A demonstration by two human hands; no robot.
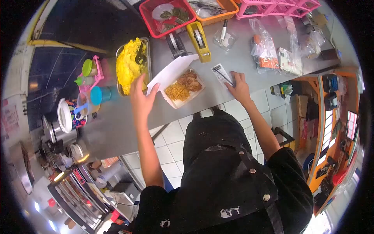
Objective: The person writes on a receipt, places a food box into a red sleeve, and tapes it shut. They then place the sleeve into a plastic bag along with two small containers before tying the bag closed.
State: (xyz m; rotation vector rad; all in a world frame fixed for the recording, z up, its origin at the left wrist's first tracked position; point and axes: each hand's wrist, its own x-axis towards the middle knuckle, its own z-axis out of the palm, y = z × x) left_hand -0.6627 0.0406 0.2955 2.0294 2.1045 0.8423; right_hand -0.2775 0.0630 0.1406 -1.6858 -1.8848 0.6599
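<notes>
A white paper food box stands on the metal counter with its lid raised. Inside lie yellow noodles and browned fried pieces. My left hand is at the lid's left edge, thumb against the lid and fingers spread apart from it. To the right of the box, a printed paper slip lies flat under a dark pen. My right hand rests at the pen's near end, thumb and fingers apart on either side of it.
A metal tray of yellow rice with a black spoon is left of the box. Behind stand a yellow tape dispenser, a red basket and an orange basket. Plastic-bagged packs lie at right.
</notes>
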